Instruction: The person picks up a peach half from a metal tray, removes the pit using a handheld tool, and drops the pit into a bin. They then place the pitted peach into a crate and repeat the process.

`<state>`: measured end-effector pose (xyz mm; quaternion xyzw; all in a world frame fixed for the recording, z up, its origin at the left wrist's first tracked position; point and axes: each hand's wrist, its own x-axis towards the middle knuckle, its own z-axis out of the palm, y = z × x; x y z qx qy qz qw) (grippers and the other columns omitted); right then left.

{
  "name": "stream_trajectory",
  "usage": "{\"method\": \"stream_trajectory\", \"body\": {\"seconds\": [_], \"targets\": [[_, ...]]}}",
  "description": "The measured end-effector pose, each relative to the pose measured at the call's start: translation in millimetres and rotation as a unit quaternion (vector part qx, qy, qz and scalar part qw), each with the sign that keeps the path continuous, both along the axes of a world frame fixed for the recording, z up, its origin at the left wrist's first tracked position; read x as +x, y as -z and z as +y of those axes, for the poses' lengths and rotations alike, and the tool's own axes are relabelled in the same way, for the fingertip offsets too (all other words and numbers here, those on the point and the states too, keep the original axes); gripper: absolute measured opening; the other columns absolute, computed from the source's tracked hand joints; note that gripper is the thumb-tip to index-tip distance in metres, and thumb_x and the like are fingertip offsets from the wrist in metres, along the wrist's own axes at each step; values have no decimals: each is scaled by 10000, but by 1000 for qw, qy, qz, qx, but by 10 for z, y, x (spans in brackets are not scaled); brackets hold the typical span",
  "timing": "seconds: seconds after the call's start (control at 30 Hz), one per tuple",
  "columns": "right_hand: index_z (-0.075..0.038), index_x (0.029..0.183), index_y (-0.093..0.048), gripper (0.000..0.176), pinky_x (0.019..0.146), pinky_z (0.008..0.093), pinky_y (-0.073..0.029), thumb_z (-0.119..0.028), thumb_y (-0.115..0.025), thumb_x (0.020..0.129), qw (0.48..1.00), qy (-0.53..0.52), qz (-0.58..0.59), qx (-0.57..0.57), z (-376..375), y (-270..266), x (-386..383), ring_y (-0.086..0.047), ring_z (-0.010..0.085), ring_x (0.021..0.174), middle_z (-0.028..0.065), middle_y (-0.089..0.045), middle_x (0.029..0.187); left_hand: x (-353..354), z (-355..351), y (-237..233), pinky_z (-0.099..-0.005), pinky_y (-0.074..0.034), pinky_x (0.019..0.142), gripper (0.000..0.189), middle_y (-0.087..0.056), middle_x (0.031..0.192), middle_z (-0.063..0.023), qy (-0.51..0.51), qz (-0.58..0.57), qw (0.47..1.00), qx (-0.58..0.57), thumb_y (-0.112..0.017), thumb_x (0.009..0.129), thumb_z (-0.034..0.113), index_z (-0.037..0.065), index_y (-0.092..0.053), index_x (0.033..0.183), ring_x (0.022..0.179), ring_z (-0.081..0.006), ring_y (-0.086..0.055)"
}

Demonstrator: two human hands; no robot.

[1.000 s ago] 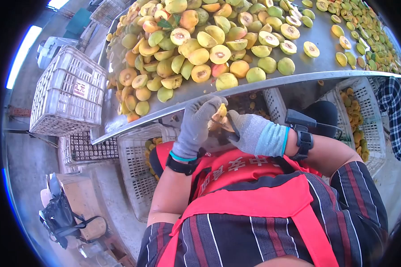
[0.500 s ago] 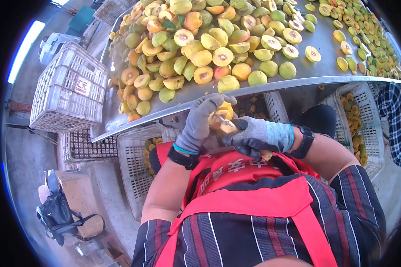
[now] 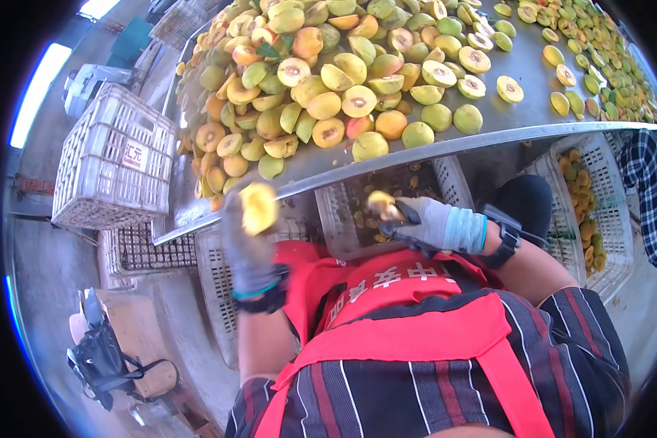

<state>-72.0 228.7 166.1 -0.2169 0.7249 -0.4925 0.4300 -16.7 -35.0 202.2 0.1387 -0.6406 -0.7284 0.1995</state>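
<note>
My left hand (image 3: 247, 244), in a grey glove and blurred by motion, holds a yellow peach half (image 3: 259, 208) left of my lap, near the table's front edge. My right hand (image 3: 427, 223), gloved in grey with dark fingers and a teal cuff, is closed in front of my apron. A yellowish-brown piece of peach (image 3: 381, 203) sticks out at its fingertips. The metal pitting knife seen there a moment ago is mostly hidden by the fingers and the piece. Halved peaches (image 3: 328, 131) lie heaped on the metal table (image 3: 416, 150) ahead, some with pits showing.
Below the table edge stands a white crate (image 3: 336, 219) with fruit scraps. Another crate (image 3: 620, 212) at the right holds peach halves. White crates (image 3: 109, 160) are stacked at the left. A bag (image 3: 106, 358) lies against cardboard. A person in a checked sleeve (image 3: 644, 197) stands far right.
My hands have separated. The left has swung left with the peach half; the right stays near its place, with the small piece at its fingertips.
</note>
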Motion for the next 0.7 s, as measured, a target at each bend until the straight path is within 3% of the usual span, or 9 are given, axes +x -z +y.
{"method": "stream_trajectory", "body": {"seconds": [0.07,0.1,0.2,0.3,0.33,0.4,0.5,0.63,0.7], "targets": [[-1,915,-516,377,462,305,-458,-373,-536,862,990,-43,120,64,110,21,-29,-578,181,515,113,-565,651,228,-634,-139,-251,-481,660,345,-619,891,-105,-54,-117,932,-338,-588,833,274,2,-576,1045,766,-157,-589],[7,916,-518,403,495,326,-464,-393,-524,866,991,-34,113,67,157,53,-17,-583,212,523,142,-579,682,308,-888,-131,-260,-493,685,340,-625,911,-115,-44,-194,832,-518,-636,804,198,-9,-567,1065,806,-168,-600],[14,917,-519,428,529,354,-472,-412,-507,871,996,-6,63,58,136,-2,-34,-594,257,539,189,-596,730,75,-648,-238,-255,-490,678,365,-628,948,-125,-9,-133,824,-550,-646,787,174,-31,-562,1077,792,-167,-604],[9,920,-526,414,576,388,-474,-401,-515,866,997,17,40,65,119,-60,-44,-607,319,621,230,-596,774,-462,217,-275,-272,-496,657,275,-656,856,-93,142,-156,912,-351,-601,801,116,-20,-574,1038,757,-186,-637],[8,919,-530,407,604,400,-469,-395,-521,863,994,17,84,62,134,-19,-28,-602,342,668,231,-596,785,-663,371,-158,-302,-506,653,287,-669,855,-84,201,-117,874,-427,-611,789,204,4,-595,994,770,-210,-649],[3,906,-539,399,681,428,-451,-393,-532,856,988,22,137,64,176,-19,-23,-575,396,784,236,-592,820,-1065,747,-43,-350,-510,684,353,-663,893,-117,191,-180,658,-705,-624,757,323,28,-613,952,806,-253,-645],[-5,901,-537,412,708,421,-441,-414,-521,859,988,36,127,84,246,-18,-9,-576,381,810,237,-592,841,-1389,943,210,-383,-496,717,435,-649,895,-147,246,-266,597,-715,-638,712,429,46,-624,918,840,-299,-625],[-22,923,-528,418,617,378,-464,-435,-518,865,989,60,125,46,277,60,-3,-600,298,669,175,-596,762,-1347,850,142,-369,-496,715,435,-642,898,-158,248,-241,616,-708,-667,688,417,55,-622,924,862,-293,-621],[-34,937,-523,403,543,336,-460,-432,-520,868,995,88,46,-10,279,43,-14,-580,233,588,132,-581,726,-1268,660,228,-337,-500,702,460,-631,902,-159,168,-230,748,-600,-687,668,411,48,-610,939,847,-264,-629]]}}
